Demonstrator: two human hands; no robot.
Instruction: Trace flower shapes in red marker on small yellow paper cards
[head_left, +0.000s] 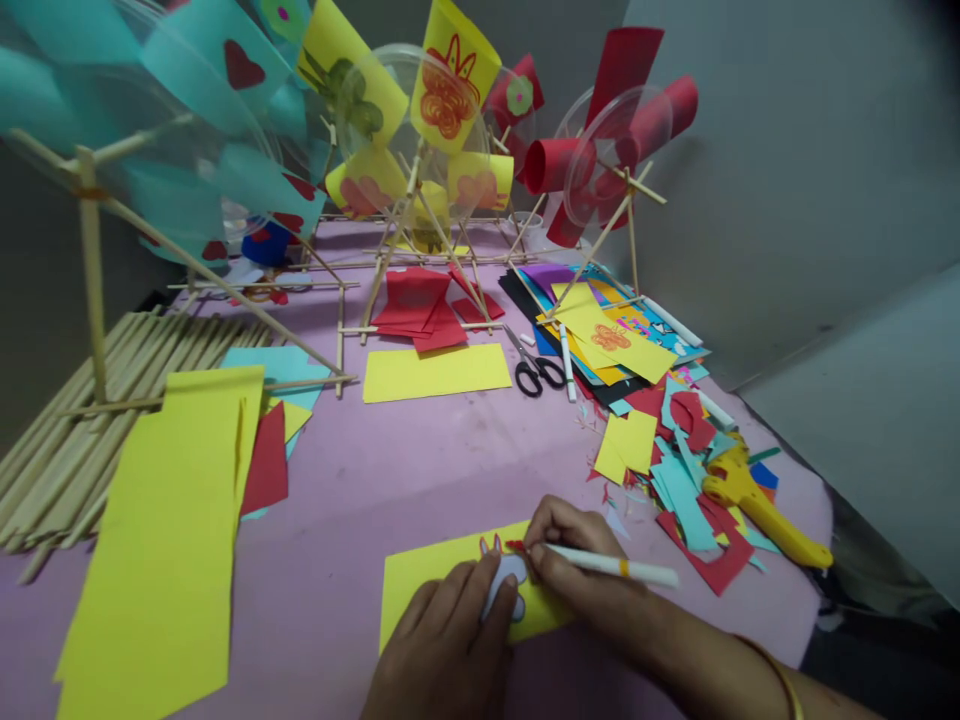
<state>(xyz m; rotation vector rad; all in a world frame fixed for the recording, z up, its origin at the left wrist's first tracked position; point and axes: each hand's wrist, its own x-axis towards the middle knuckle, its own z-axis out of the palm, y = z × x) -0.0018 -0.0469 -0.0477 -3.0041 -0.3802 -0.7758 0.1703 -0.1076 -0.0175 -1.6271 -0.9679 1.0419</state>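
Observation:
A yellow paper strip (409,580) lies on the table in front of me. My left hand (450,635) rests flat on it, fingers stretched out, pressing down a pale lilac butterfly-shaped cutout (511,570), partly hidden beneath the fingers. My right hand (581,560) grips a white felt-tip marker (652,573) with a red tip. That tip is at the paper, just above the cutout's upper edge. Two small red-outlined antenna shapes (491,545) show at the top of the cutout.
Yellow strips (161,540) and bundled sticks (67,430) lie left. Scissors (538,375) and another yellow strip (439,373) lie ahead. Paper scraps (682,490) and a yellow glue gun (765,510) are on the right. Stick frames with paper-bladed wheels (454,85) stand behind.

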